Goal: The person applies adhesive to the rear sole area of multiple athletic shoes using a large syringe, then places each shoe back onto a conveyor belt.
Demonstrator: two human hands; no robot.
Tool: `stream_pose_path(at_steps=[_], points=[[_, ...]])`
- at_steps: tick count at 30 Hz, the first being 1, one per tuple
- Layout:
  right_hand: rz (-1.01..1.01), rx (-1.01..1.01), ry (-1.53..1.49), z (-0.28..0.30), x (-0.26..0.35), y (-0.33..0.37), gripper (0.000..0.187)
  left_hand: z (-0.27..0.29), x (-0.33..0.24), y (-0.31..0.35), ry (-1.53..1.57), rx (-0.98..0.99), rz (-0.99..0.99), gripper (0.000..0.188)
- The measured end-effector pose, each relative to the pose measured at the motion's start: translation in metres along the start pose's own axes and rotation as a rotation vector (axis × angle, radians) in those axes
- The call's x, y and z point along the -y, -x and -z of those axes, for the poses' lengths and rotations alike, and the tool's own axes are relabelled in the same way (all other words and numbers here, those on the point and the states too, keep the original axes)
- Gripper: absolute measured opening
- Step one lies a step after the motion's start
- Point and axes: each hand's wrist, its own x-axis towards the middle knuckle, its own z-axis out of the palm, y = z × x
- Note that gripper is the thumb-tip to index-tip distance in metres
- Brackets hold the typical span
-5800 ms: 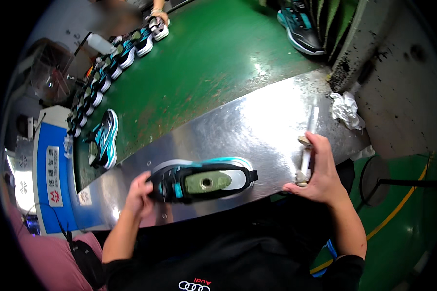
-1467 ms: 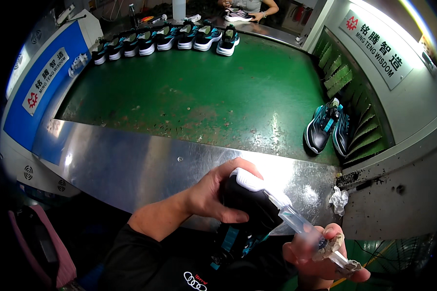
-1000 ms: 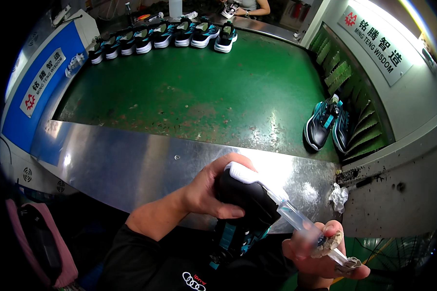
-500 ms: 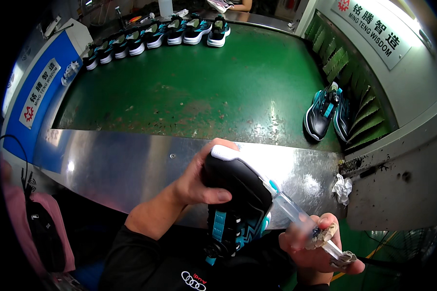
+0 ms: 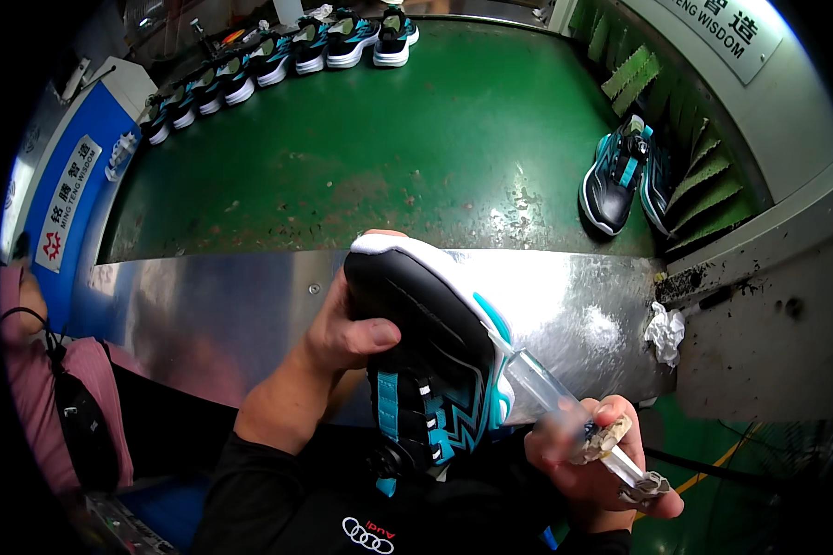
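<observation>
A black sneaker (image 5: 426,310) with a white sole and teal trim is in my left hand (image 5: 329,338), held toe-up and tilted, above the near metal edge. My left thumb presses on its upper; the fingers go behind the sole, mostly out of sight. My right hand (image 5: 583,476) is closed round a clear syringe (image 5: 543,381) with wrapped, crumpled material at its grip and plunger end. The syringe's tip meets the seam between the sneaker's upper and sole, on its right side. A dial and teal strap show at the sneaker's lower end.
Several matching sneakers (image 5: 310,46) line the far left of the green belt (image 5: 361,139). A pair of sneakers (image 5: 611,176) stands by the green strip curtain (image 5: 703,176) at right. Crumpled paper (image 5: 665,333) lies on the metal ledge (image 5: 194,305). Another person's pink sleeve (image 5: 102,388) is at left.
My left hand has shifted the sneaker a little left and up, turning more of its sole edge into view. The syringe tip now sits lower along the seam. The whole view has shifted slightly.
</observation>
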Motion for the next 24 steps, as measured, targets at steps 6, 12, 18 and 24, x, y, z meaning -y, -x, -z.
stream_pose_path(at_steps=[6,12,18,24], points=[[0.012,-0.015,-0.011,0.009,-0.006,0.01,0.11,0.005,-0.001,0.001,0.088,-0.027,0.027,0.074],[0.009,-0.063,-0.012,0.013,-0.009,0.018,0.11,0.01,0.003,-0.002,0.034,-0.087,0.041,0.073],[0.03,-0.046,-0.034,0.02,-0.017,0.023,0.112,0.009,0.004,-0.007,0.072,-0.082,0.045,0.069],[-0.01,-0.098,-0.011,0.017,-0.017,0.028,0.115,0.019,0.015,-0.01,0.16,-0.045,0.034,0.065]])
